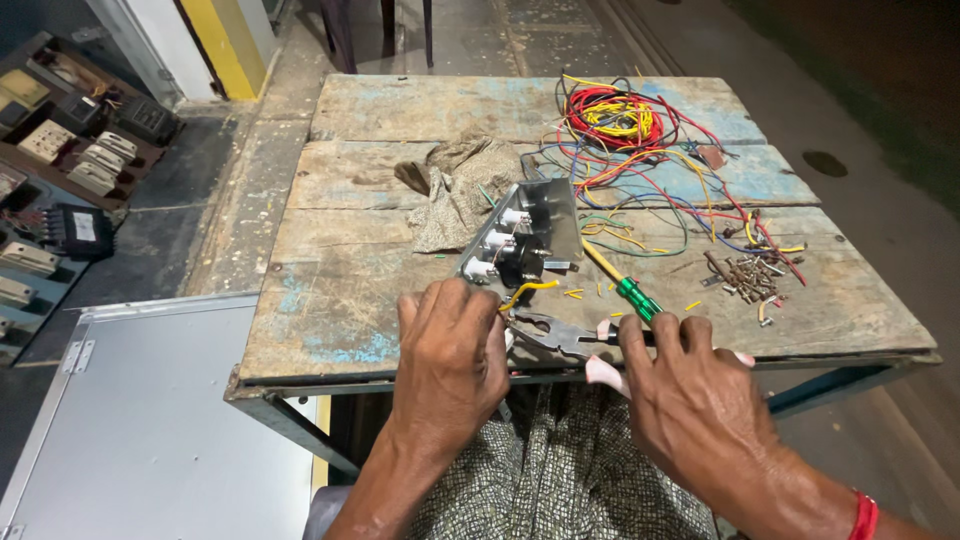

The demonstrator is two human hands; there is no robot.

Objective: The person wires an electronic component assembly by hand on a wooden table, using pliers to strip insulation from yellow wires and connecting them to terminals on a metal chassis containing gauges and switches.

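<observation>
- Weathered wood, with flakes of pale blue paint, makes up the table top (350,270) that fills the head view; it sits on a dark metal frame and the person sits at its near edge.
- Left hand (450,355) is curled palm down over the near end of a metal switch panel (525,235), its fingers bent around something beneath them; what exactly they grip is hidden by the hand itself.
- A short yellow wire (527,289) loops out from the panel just beside the left fingers.
- Right hand (690,385) is clasped around the handles of a pair of pliers (555,333), whose grey jaws point left toward the left hand and lie near the table's front edge.
- The switch panel stands tilted on its edge near the table's middle, white and black fittings showing on its face.
- A green-handled screwdriver (625,290) lies on the boards just beyond the right hand, its shaft pointing toward the panel.
- A crumpled brownish cloth (455,190) lies left of the panel, touching it.
- A tangle of coloured wires (625,130), red, yellow, blue and green, spreads over the far right part of the table.
- A small heap of screws (750,275) rests right of the screwdriver.
- A grey metal sheet (150,420) lies on the floor to the left, with a board of switches (70,150) beyond it.
</observation>
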